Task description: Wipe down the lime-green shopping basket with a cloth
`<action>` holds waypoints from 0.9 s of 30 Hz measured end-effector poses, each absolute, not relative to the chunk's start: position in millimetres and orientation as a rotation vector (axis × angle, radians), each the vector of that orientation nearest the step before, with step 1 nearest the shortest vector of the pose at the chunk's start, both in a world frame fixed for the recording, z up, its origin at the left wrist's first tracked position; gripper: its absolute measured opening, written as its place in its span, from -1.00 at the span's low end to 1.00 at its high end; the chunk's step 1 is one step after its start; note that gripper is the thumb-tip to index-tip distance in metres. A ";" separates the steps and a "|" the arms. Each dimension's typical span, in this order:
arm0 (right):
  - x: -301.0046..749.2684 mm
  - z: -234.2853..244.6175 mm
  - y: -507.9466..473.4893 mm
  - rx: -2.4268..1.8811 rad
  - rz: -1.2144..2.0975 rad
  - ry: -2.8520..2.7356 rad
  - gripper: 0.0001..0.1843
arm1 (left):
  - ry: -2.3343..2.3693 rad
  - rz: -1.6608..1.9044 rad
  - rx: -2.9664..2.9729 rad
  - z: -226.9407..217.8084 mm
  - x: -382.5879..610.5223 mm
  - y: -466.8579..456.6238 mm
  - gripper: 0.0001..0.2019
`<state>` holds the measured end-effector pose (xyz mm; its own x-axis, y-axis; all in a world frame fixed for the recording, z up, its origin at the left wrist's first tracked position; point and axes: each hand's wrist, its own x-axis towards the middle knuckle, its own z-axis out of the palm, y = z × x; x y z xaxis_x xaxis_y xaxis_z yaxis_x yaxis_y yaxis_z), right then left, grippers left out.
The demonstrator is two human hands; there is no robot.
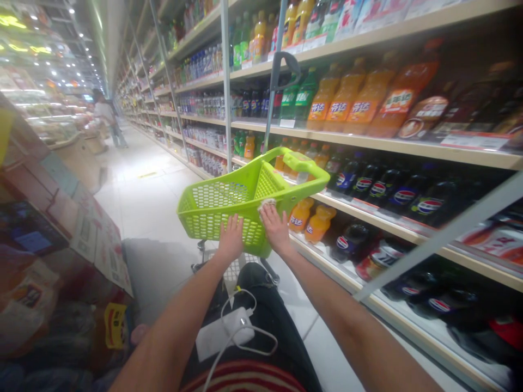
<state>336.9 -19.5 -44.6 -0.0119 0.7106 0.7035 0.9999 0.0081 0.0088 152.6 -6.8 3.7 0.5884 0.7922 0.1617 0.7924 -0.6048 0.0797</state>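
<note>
Shopping cart [252,209], lime green, stands on the floor [149,204] just beyond the lap, where a white cabled device [223,332] lies. Against its near side the left hand [231,238] rests with fingers extended, grasping nothing, while the right hand [275,228] holds a crumpled pale cloth [267,203] to the wall; beyond rise shelves [368,142] of bottled drinks, and far down the aisle a person [107,115] stands.

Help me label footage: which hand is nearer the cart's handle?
Right: the right hand, with a cloth, is below-left of the handle; the left hand is farther left, at the mesh.
</note>
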 end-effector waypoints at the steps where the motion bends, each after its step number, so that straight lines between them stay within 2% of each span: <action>1: 334.6 -56.2 -21.2 -1.780 -0.697 -1.809 -0.46 | -1.398 -0.278 -2.804 1.2 151.2 -7.1 -0.33; 6: 320.8 -81.5 -31.3 -1.866 -0.555 -1.934 -0.45 | -1.436 -0.250 -2.792 -14.4 140.1 -2.7 -0.35; 12: 293.9 -31.0 -15.7 -1.616 -0.740 -1.798 -0.48 | -1.512 -0.252 -2.734 -17.2 124.7 8.3 -0.33; 15: 285.2 -20.7 -1.3 -1.618 -0.734 -1.796 -0.48 | -1.546 -0.242 -2.724 -14.9 119.6 10.3 -0.33; 23: 273.9 -79.3 1.9 -1.791 -0.524 -2.099 -0.42 | -1.577 -0.249 -2.714 -22.9 106.8 12.9 -0.32; 27: 264.3 -84.7 -1.6 -1.769 -0.481 -2.190 -0.44 | -1.588 -0.242 -2.721 -29.5 101.9 15.7 -0.31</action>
